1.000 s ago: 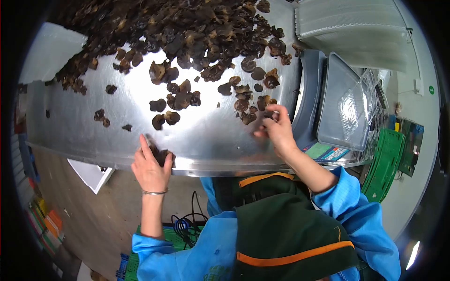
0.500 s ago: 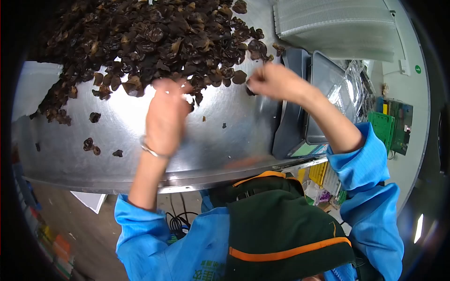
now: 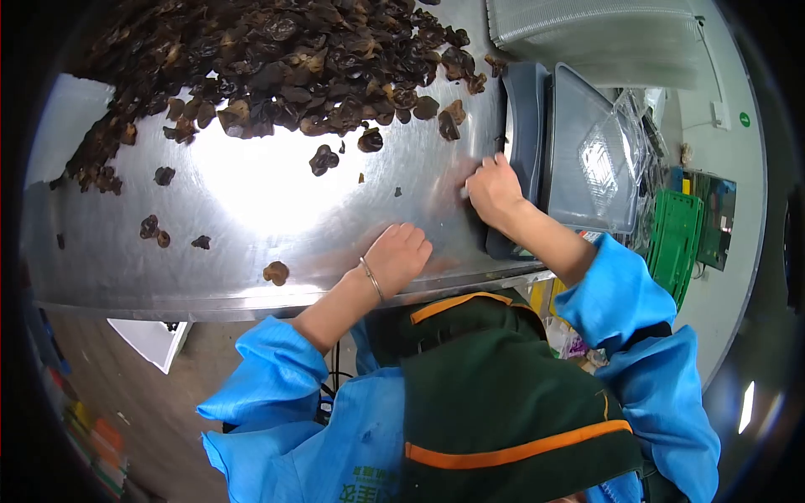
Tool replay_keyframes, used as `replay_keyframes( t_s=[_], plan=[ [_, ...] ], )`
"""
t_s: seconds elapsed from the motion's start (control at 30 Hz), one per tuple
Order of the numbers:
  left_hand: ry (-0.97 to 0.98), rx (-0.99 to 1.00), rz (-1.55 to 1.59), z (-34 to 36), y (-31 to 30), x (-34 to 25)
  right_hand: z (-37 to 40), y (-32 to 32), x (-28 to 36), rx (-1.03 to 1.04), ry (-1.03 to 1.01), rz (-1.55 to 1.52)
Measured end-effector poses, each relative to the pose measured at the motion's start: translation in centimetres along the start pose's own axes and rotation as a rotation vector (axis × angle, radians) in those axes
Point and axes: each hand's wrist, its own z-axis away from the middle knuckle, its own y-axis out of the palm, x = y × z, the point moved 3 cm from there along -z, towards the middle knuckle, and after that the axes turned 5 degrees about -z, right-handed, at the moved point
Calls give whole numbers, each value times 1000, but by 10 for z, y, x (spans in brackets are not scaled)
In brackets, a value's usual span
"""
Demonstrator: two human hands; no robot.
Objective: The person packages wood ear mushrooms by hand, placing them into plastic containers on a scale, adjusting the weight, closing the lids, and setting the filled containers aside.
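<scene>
Dark brown wood ear mushrooms lie in a broad heap on the metal table. My left hand, with a bangle at its wrist, is closed, knuckles up, low over the table near its front edge. What its curled fingers hold, if anything, is hidden. Beside the grey tray, my right hand has its fingers bent together, and I cannot make out anything in them. A single mushroom piece sits at the front edge. Two others, a dark piece and a brown piece, lie before the heap.
A second grey tray with clear plastic stands at the right. Behind it is a stack of translucent ribbed sheets. A green crate is farther right. A white panel borders the heap at the left.
Both hands have drawn back from the heap toward me, the left also moving right. A mushroom piece now lies near the front edge, and loose pieces lie where the hands were.
</scene>
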Motion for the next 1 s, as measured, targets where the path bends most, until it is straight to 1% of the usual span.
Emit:
replay_keyframes(
  t_s=[0.03,0.07,0.1,0.13,0.17,0.2,0.23,0.27,0.3,0.33,0.37,0.4,0.43,0.47,0.5,0.53,0.57,0.6,0.63,0.7,0.73,0.77,0.83,0.9,0.93,0.97,1.0],
  plan=[
    [-52,41,6,3,-5,-4,13,-7,6,67,-50,-213],
    [-137,-3,230,16,-15,-16,34,-12,13,140,-104,-426],
    [-224,-49,459,35,-35,-35,62,-17,15,140,-140,-679],
    [-380,-1,560,56,-58,-53,97,-29,13,100,-163,-803],
    [-555,-24,669,83,-68,-70,131,-28,4,166,-110,-933],
    [-657,200,598,114,-70,-88,159,-13,-11,388,-22,-955],
    [-657,446,476,149,-54,-115,187,15,-23,664,189,-956],
    [-645,693,348,175,-36,-135,218,65,-30,826,204,-738],
    [-651,697,348,182,-33,-136,294,205,-42,706,-123,-503],
    [-575,639,324,184,-31,-138,366,335,-52,501,-397,-233],
    [-522,574,303,182,-27,-145,322,257,-39,540,-308,-418],
    [-597,470,239,157,-48,-128,269,160,-22,568,-213,-612],
    [-665,365,169,118,-69,-99,215,62,-5,583,-118,-799],
    [-617,137,82,93,-77,-79,180,24,1,293,-89,-769],
    [-580,-73,52,73,-71,-61,153,7,7,-54,-106,-975],
    [-527,-132,35,58,-57,-45,128,-6,16,-82,39,-1189],
    [-476,-190,20,46,-46,-32,106,-10,24,-245,8,-1192],
    [-474,-189,20,40,-35,-24,90,-4,31,-398,-24,-1190],
    [-463,-192,44,34,-26,-17,82,5,37,-396,-20,-1191],
    [-467,-194,76,32,-15,-11,70,22,45,-313,-5,-1292],
    [-460,-170,116,36,-11,-8,68,27,52,-302,-4,-1295],
    [-447,-145,151,37,-8,-6,66,30,59,-338,-43,-1318],
    [-415,-147,123,38,0,-5,62,27,70,-397,-114,-1339],
    [-397,-159,77,37,-4,-8,57,19,75,-374,-100,-1343],
    [-339,-1,-49,32,-8,-15,55,15,78,-348,-82,-1346],
    [-288,163,-178,30,-14,-20,56,11,79,-349,-111,-1352],
    [-249,39,-145,41,-32,-37,56,7,76,-357,-134,-1354]
  ],
)
